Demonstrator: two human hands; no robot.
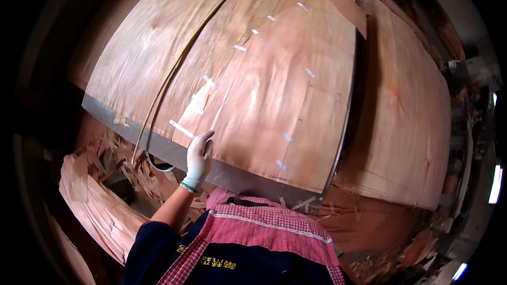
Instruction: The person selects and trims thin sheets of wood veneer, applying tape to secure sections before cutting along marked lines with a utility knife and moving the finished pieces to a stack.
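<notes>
A broad, thin wood veneer sheet (253, 111) lies on a dark-edged flat table (232, 177) in front of me. Short white tape pieces (240, 48) run in two rough rows along its seams. My left hand (199, 155), in a white knit glove with a green cuff, rests at the sheet's near edge. Its fingers look curled together, and whatever is between them is hidden. Right beside them ends a longer white tape strip (182, 129), which crosses a pale torn gap in the veneer. My right hand is out of sight.
A long, thin brown cord or strip (182, 55) crosses the sheet and hangs over the near edge. To the right stands another veneer stack (404, 111). Bundled veneer (97, 206) and loose scraps (121, 161) lie below at left. A ring-shaped object (160, 164) shows under the edge.
</notes>
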